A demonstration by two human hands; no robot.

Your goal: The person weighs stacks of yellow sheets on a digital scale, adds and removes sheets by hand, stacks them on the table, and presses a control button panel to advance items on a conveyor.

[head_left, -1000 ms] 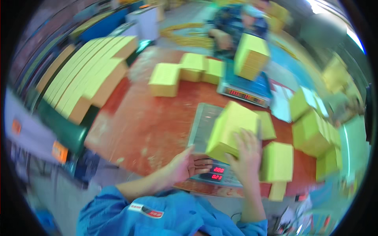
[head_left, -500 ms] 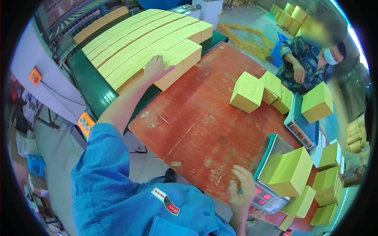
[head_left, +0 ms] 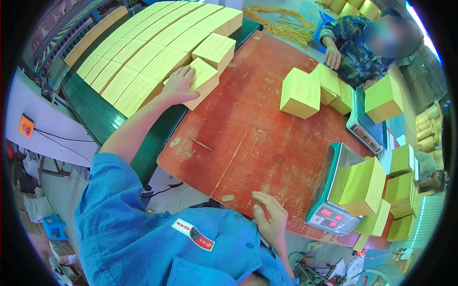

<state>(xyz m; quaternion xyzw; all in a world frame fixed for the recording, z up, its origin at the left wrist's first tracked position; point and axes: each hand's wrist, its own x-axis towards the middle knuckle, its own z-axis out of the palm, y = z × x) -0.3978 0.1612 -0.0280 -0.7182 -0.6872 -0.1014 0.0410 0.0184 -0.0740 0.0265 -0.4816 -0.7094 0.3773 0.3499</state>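
Note:
My left hand (head_left: 179,86) reaches far out and lies flat on top of a yellow paper stack (head_left: 202,81) at the near end of the rows of stacks (head_left: 143,52) on the green conveyor (head_left: 102,119). My right hand (head_left: 271,220) hovers, fingers loosely curled and holding nothing, over the near edge of the red table (head_left: 248,138). To its right a thick yellow stack (head_left: 365,186) rests on a green digital scale (head_left: 329,209).
Across the table a person in a patterned jacket (head_left: 355,47) sits by a second scale (head_left: 365,128) bearing a yellow stack (head_left: 383,99). Loose stacks (head_left: 312,90) lie mid-table; more stacks (head_left: 403,190) pile at the right. An orange switch box (head_left: 26,126) sits at the left.
My left arm swung from the scale out to the conveyor and now lies on a stack nearer the table's edge. My right hand came off the scale's front and drew back.

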